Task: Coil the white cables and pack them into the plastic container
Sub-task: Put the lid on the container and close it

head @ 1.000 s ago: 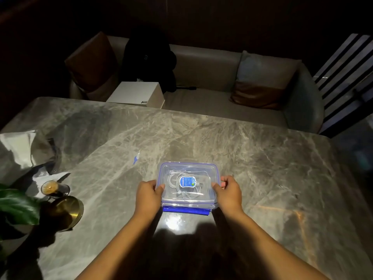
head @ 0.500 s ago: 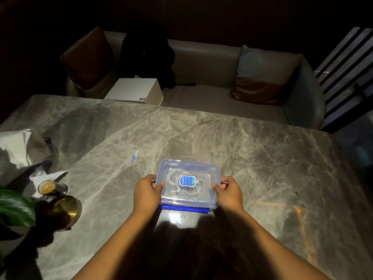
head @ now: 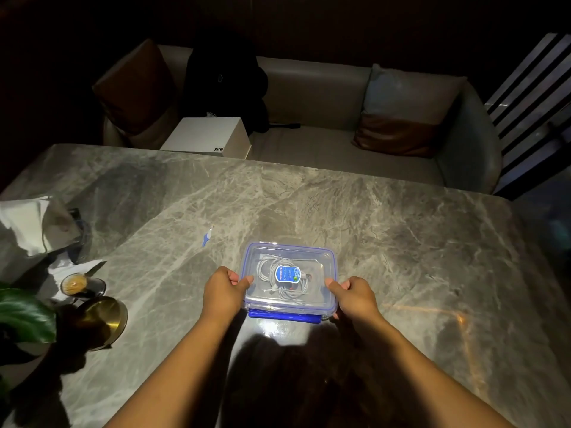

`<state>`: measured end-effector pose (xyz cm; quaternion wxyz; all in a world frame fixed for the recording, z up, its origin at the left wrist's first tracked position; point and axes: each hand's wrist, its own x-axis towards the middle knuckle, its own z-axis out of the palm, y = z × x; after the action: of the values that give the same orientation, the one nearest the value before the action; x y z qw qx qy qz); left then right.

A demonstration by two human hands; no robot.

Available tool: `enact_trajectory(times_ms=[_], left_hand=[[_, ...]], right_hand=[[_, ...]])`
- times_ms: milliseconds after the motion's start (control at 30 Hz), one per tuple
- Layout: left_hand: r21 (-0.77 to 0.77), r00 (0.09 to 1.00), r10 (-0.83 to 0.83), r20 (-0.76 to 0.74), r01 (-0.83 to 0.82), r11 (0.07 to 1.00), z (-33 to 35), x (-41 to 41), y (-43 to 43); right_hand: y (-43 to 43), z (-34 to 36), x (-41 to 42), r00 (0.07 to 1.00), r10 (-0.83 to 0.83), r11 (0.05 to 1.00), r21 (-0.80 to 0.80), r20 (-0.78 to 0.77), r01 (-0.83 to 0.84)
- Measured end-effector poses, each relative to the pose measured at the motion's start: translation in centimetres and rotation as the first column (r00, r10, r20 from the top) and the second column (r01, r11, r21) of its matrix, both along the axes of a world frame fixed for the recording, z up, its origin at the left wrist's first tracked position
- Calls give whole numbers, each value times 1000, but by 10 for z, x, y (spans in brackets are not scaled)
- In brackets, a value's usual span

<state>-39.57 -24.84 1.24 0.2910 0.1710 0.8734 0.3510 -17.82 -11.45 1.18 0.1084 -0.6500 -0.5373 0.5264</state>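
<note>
Left hand [head: 223, 291] gripping the left edge of a clear rectangular plastic container with blue-rimmed lid [head: 321, 257], right hand [head: 355, 296] gripping its right edge, coiled white cables [head: 265, 267] inside, on veined grey marble table [head: 401, 242].

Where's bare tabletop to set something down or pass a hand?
Free: the table right of the plastic container out to its right edge, and the far strip between container and sofa. Smaller patch between the left hand and the brass dish. Crowded: left edge, with crumpled paper, glass, brass dish, plant leaf; a blue scrap lies far-left of the container.
</note>
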Motion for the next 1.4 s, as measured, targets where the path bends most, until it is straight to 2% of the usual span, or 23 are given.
enact_trajectory(times_ms=[67,233,400,500,600,767,867,967,1133,1400], left_hand=[[0,1000,-2,4,2,1000,0,2,-2],[-3,1000,11,15,-11,1000,-1,4,-4],[7,999,33,35,-33,999,-1,9,-4],[17,994,50,100,-52,998,-5,16,-7],[13,974,97,205,-102,995,-14,30,-9],[79,875,195,442,-255,964,-12,64,-13],[77,778,223,588,-328,941,-9,88,-18],[80,676,181,714,-336,939,-2,114,-24],[63,623,160,766,-320,945,11,146,-31],[-20,511,138,849,-230,973,5,169,-18]], right_hand=[[-4,-3,0,1000,4,999,35,13,-4],[-12,-6,8,992,-57,998,-18,-114,55],[-23,-6,12,984,-62,998,16,-164,65],[-34,-8,11,973,-155,985,45,-172,165],[-45,-13,12,952,-251,968,-25,-173,251],[-61,-26,7,940,-296,949,-169,-170,268],[-60,-28,3,917,-328,932,-236,-226,275],[-58,-31,2,917,-306,945,-195,-256,261],[-50,-25,14,947,-190,982,-61,-259,180],[-28,-23,38,950,-96,995,-40,-298,88]])
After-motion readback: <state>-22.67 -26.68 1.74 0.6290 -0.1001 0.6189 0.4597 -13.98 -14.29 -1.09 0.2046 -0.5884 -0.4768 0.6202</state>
